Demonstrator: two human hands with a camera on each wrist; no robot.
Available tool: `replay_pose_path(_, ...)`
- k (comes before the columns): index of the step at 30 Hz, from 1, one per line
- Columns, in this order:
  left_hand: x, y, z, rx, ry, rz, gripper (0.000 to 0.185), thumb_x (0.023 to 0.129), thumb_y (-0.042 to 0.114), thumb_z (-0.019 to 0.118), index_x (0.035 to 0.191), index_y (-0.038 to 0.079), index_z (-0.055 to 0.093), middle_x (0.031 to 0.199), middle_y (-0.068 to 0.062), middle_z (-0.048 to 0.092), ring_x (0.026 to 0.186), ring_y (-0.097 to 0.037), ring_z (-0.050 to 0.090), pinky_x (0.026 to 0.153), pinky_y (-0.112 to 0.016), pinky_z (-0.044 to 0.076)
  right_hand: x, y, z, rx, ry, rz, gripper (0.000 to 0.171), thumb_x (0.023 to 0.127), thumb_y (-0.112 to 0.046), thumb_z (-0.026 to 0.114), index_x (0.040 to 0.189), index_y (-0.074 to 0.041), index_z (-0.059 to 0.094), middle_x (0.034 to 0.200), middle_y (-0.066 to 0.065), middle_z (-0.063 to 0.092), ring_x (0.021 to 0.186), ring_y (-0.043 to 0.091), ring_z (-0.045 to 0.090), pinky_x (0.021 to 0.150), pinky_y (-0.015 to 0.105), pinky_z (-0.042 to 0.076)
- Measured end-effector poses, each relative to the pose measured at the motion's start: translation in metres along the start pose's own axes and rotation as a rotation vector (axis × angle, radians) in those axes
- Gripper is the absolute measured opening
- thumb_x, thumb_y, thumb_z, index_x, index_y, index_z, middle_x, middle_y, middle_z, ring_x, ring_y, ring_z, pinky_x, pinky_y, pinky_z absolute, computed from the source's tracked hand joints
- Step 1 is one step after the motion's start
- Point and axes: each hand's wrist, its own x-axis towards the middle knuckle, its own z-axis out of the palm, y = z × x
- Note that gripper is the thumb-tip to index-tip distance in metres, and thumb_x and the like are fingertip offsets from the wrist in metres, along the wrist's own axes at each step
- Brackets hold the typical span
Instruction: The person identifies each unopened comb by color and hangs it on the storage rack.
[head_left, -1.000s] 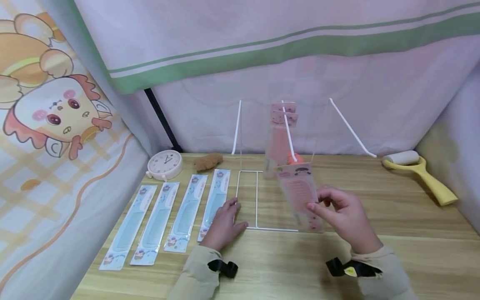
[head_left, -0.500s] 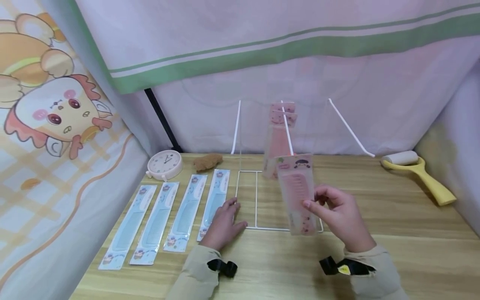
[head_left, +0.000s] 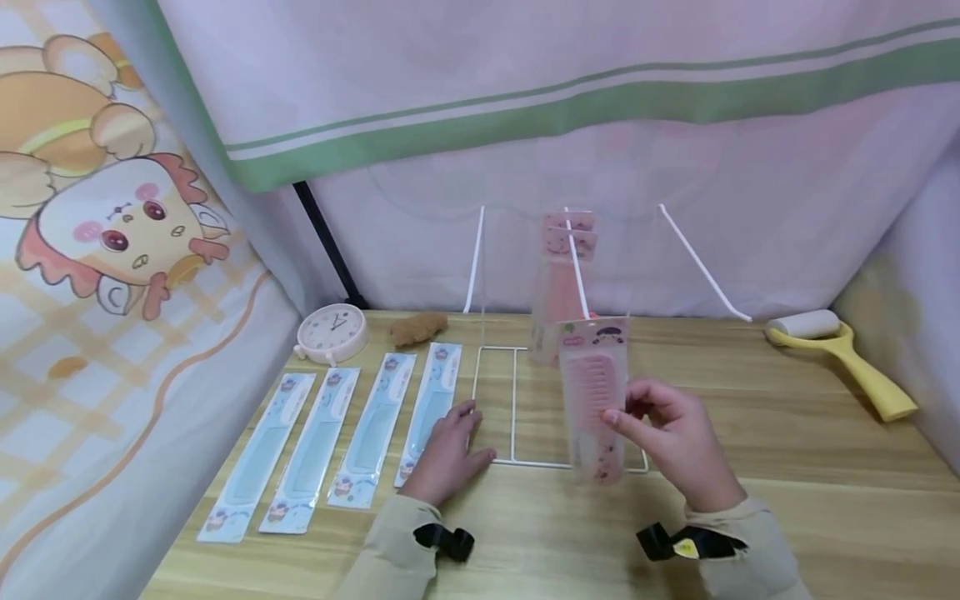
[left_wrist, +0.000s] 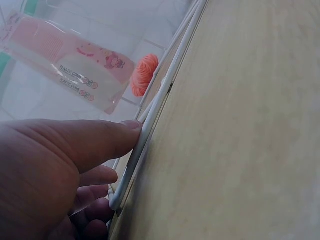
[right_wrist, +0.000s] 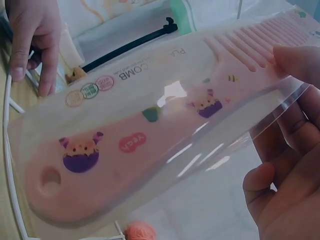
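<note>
Head view: four blue comb packs [head_left: 367, 433] lie left of the left hand [head_left: 447, 450], which rests spread on one white rack [head_left: 514, 408], two pink packs [head_left: 557, 292] hang ahead-right of it, and a third pink pack [head_left: 592, 396], just straightened, seemingly lined up with the middle prong [head_left: 578, 271], is pinched by the right hand [head_left: 675, 442], left of one roller [head_left: 862, 367].

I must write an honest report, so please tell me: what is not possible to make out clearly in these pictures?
Whether the middle hook enters the held comb packet: head view, meeting point too small; right wrist view, top cut off by right edge.
Blue packet nearest the left hand, lower right part: head view, covered by that hand.
Fine print on the other blue packets: head view, too small.
</note>
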Motion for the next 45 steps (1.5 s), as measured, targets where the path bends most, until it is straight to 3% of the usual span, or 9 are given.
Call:
replay_pose_path(10, 0.000, -0.001, 0.000, 0.005, -0.005, -0.009, 0.063, 0.091, 0.030, 0.075, 0.142, 0.000, 0.053, 0.158, -0.012, 0.037, 0.140, -0.036, 0.038, 0.114, -0.049, 0.037, -0.002, -0.005, 0.006, 0.024, -0.016, -0.012, 0.010, 0.086, 0.004, 0.075, 0.090, -0.003, 0.069, 0.080, 0.002, 0.065, 0.071, 0.013, 0.058, 0.060, 0.025, 0.051)
replay_pose_path(18, 0.001, -0.002, 0.000, -0.003, -0.001, 0.001, 0.063, 0.091, 0.030, 0.075, 0.142, 0.000, 0.053, 0.157, -0.013, 0.037, 0.140, -0.037, 0.037, 0.114, -0.050, 0.036, -0.004, -0.006, 0.010, 0.034, -0.026, 0.113, 0.014, 0.092, -0.007, 0.072, 0.102, 0.001, 0.067, 0.095, 0.012, 0.069, 0.080, 0.019, 0.065, 0.070, 0.028, 0.059)
replay_pose_path(30, 0.000, -0.004, 0.001, -0.009, 0.006, 0.026, 0.064, 0.090, 0.029, 0.076, 0.140, -0.003, 0.053, 0.157, -0.016, 0.037, 0.140, -0.039, 0.038, 0.114, -0.052, 0.036, 0.002, 0.004, 0.019, -0.028, 0.001, 0.250, 0.025, 0.095, -0.025, 0.071, 0.103, -0.003, 0.067, 0.099, 0.012, 0.067, 0.088, 0.024, 0.061, 0.076, 0.028, 0.057)
replay_pose_path(45, 0.000, -0.002, 0.001, -0.005, 0.008, 0.024, 0.063, 0.090, 0.028, 0.076, 0.140, -0.002, 0.054, 0.156, -0.015, 0.038, 0.139, -0.039, 0.039, 0.114, -0.051, 0.037, 0.027, 0.022, 0.028, -0.042, 0.010, 0.173, 0.020, 0.094, -0.018, 0.072, 0.103, -0.001, 0.069, 0.097, 0.012, 0.070, 0.086, 0.021, 0.064, 0.074, 0.026, 0.057)
